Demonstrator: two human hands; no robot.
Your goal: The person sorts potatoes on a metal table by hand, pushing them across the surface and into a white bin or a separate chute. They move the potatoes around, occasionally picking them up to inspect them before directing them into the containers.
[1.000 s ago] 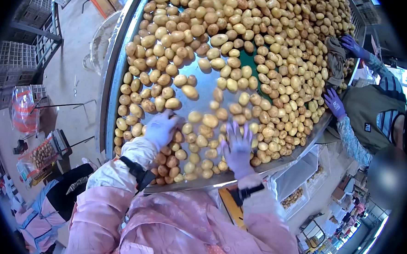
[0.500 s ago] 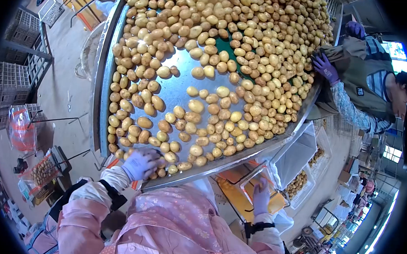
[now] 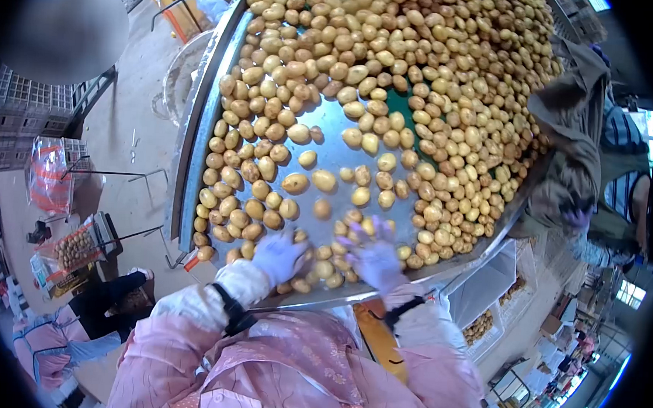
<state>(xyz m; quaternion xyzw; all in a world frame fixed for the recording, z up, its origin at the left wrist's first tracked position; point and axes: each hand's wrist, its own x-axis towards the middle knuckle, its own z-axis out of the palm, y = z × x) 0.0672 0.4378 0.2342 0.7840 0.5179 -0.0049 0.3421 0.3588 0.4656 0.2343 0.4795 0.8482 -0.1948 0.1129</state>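
Many small yellow-brown potatoes lie loose on a metal sorting table. At the table's near edge, my left hand, in a lavender glove, rests over potatoes with its fingers stretched to the right and slightly blurred. My right hand, gloved alike, is just to the right of it, fingers spread over a small group of potatoes between the two hands. Neither hand has a potato visibly gripped. Motion smears both sets of fingertips.
Past the table's right rim stands another person with a purple-gloved hand. White crates of potatoes sit below on the right. On the left are a bagged crate of potatoes and stacked crates. A grey blurred round shape covers the upper left.
My right hand has come up from beside the yellow crate onto the table. My left hand has moved right along the near edge. Potatoes there have shifted, and the other person's hand has dropped lower.
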